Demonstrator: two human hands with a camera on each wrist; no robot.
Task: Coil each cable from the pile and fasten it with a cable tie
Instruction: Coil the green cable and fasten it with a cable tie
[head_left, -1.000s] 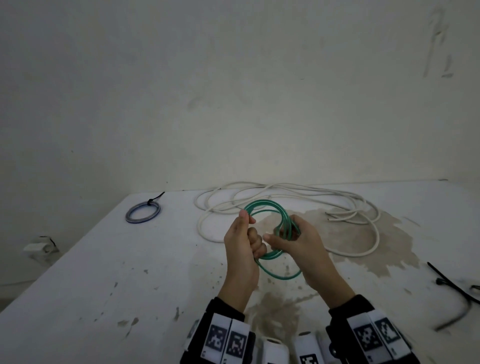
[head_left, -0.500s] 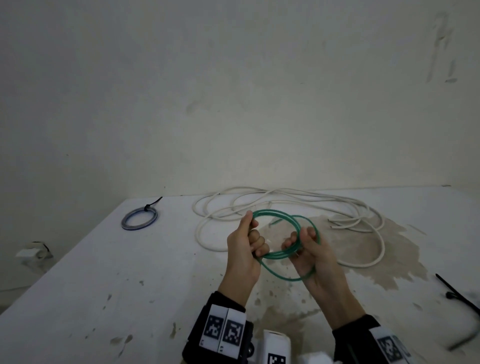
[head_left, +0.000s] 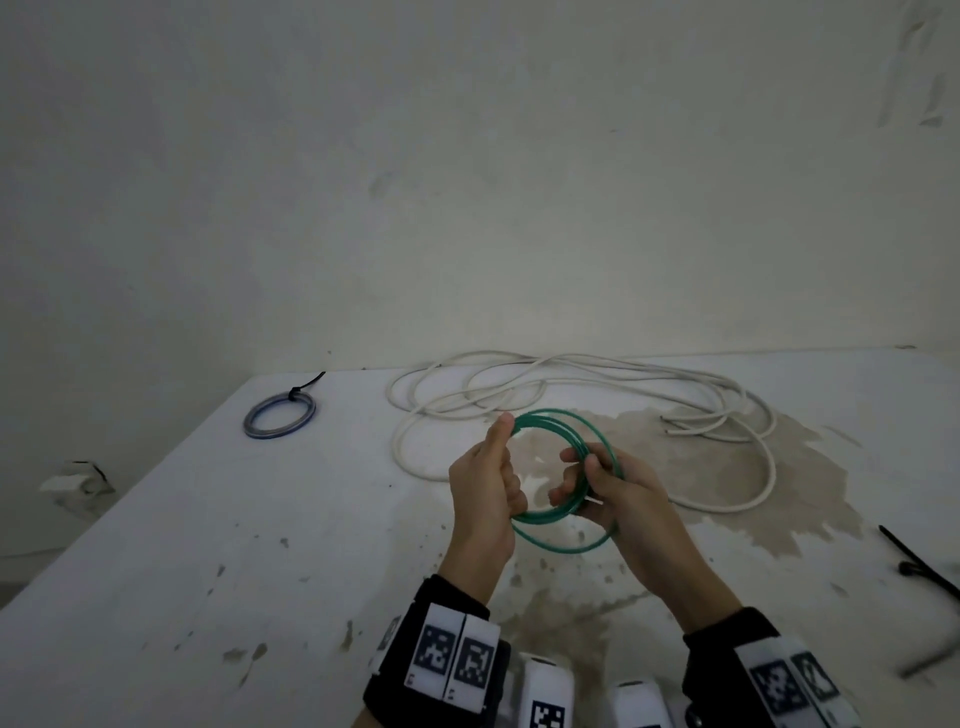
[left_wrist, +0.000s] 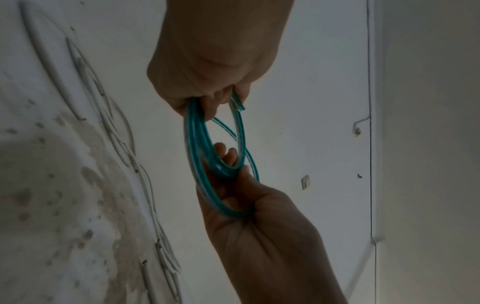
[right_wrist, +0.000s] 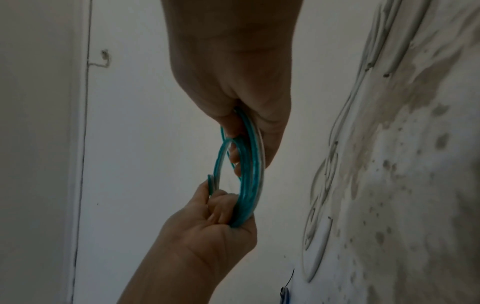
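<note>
The left hand (head_left: 485, 491) has its fingers curled round the left side of a thin green translucent cable (head_left: 566, 480) that's wound into a few loops, thumb sticking up along the top of the coil. The right hand (head_left: 618, 496) pinches the opposite side of the same coil, thumb on top and fingers tucked through the middle of the ring. So both hands are clamped on it, and the coil hangs in the air between them, just above the stained white table (head_left: 208, 545), not touching it. From the left wrist view you can see one cut end of the green cable (left_wrist: 240, 103) poking out past the left fingers. Behind the hands a long thick white cable (head_left: 571, 379) sprawls in loose uncoiled loops toward the far edge of the table, by the wall. Off at the far left corner sits a small bluish cable ring (head_left: 279, 422), already coiled, with a black tie (head_left: 306, 387) cinched on it. Over at the right edge, well apart from the hands, a loose black cable tie (head_left: 917, 564) lies on the table.
</note>
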